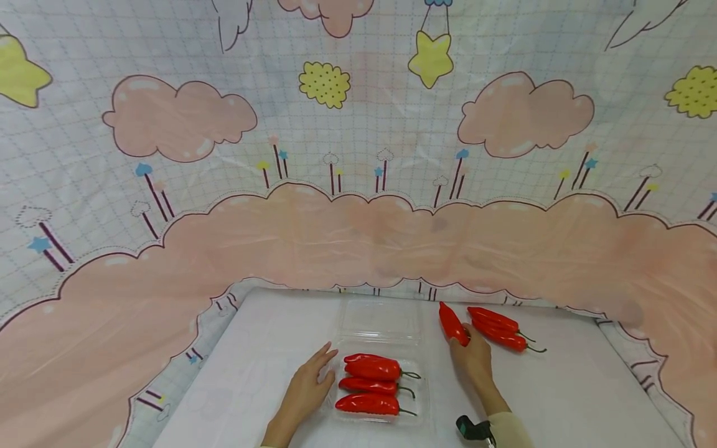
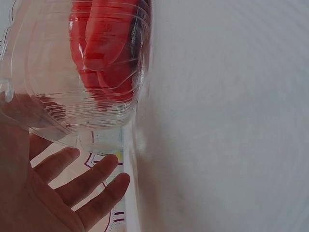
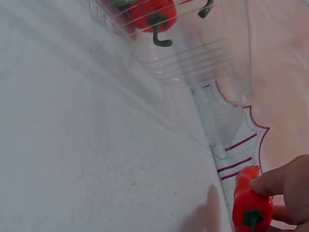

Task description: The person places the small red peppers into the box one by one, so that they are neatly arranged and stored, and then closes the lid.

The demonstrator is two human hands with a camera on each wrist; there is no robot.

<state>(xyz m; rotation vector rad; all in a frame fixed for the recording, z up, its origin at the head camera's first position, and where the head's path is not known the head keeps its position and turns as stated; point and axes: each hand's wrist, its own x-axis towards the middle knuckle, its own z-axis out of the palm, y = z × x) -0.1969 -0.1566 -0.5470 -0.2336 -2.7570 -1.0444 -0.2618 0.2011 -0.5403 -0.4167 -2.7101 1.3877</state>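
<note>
In the head view, a clear plastic clamshell box (image 1: 422, 398) lies with its lid (image 1: 381, 320) folded back, and three red peppers (image 1: 370, 404) sit side by side in its base. My left hand (image 1: 307, 384) is at the box's left side with its fingers extended; the left wrist view has those fingers (image 2: 91, 186) spread beside the clear wall. Right of the lid, my right hand (image 1: 472, 356) grips another red pepper (image 1: 452, 325) between thumb and fingers. The right wrist view shows this pepper's green stem end toward the camera.
Two more red peppers (image 1: 498, 330) lie on the white tabletop (image 1: 269, 336) just right of my right hand. A dark device (image 1: 473, 428) is strapped at the right wrist. Behind the table hangs a cloth (image 1: 392, 242) printed with clouds and stars.
</note>
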